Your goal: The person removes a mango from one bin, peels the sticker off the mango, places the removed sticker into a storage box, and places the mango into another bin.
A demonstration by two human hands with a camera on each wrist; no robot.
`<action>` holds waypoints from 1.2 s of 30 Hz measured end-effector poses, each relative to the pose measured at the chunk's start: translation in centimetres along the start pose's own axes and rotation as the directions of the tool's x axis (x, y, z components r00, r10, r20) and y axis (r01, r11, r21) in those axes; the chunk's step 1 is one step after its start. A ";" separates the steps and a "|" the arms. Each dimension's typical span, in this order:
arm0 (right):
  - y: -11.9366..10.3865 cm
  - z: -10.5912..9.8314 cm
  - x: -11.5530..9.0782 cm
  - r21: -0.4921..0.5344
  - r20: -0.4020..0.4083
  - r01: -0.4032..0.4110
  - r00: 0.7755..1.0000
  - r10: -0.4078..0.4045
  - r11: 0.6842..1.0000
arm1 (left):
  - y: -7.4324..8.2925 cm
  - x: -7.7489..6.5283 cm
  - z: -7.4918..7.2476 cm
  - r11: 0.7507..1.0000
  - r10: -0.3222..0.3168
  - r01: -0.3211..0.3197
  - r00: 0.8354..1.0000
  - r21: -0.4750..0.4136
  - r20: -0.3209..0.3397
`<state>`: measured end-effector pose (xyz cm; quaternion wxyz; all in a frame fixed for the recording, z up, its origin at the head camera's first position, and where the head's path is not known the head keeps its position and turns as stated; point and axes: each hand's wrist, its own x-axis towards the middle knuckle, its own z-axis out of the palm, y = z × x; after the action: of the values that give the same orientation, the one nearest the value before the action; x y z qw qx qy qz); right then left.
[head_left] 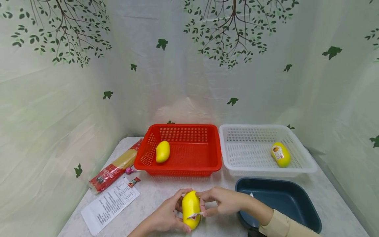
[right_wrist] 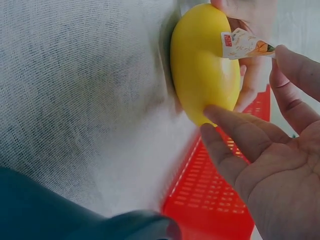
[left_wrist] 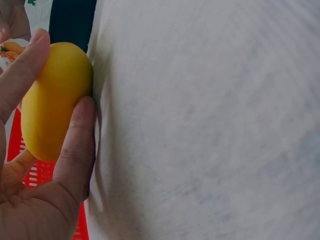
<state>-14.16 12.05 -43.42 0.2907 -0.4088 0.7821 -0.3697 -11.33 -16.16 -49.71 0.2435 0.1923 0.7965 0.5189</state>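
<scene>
My left hand (head_left: 167, 212) grips a yellow mango (head_left: 190, 204) low over the front of the table, thumb on one side and fingers on the other. From the right, my right hand (head_left: 223, 200) pinches the end of a printed sticker (right_wrist: 242, 45) between thumb and index finger. The sticker stands partly lifted off the peel, its other end still on the mango. In the right wrist view, other right fingertips (right_wrist: 212, 114) rest at the mango's lower end. A second mango (head_left: 163, 152), with no sticker showing, lies in the red basket (head_left: 192, 158).
A stickered mango (head_left: 285, 159) lies in the white basket (head_left: 245, 158) at back right. A dark blue tub (head_left: 278, 196) stands under my right forearm. At left are a long red-and-yellow food packet (head_left: 116, 168), a printed sheet (head_left: 109, 205), a small red sachet (head_left: 134, 182) and a pink-wrapped lollipop (head_left: 129, 170).
</scene>
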 end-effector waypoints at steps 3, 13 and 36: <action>0.1 0.1 -0.2 0.024 0.003 0.002 1.000 -0.002 1.000 | 0.1 0.0 0.1 1.000 0.001 -0.001 1.000 0.005 0.001; 0.3 -0.3 -0.8 0.180 0.048 0.010 0.999 -0.019 0.984 | 0.2 -0.1 0.0 1.000 -0.005 0.005 1.000 0.023 0.014; 0.6 -6.0 -9.0 0.157 -0.248 0.030 0.969 0.010 0.987 | 0.2 0.1 -0.3 0.999 -0.030 0.030 0.999 0.043 0.016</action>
<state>-14.52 22.03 -39.17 0.2205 -0.3386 0.7781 -0.4809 -11.58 -16.27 -49.39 0.2536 0.1897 0.8083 0.4963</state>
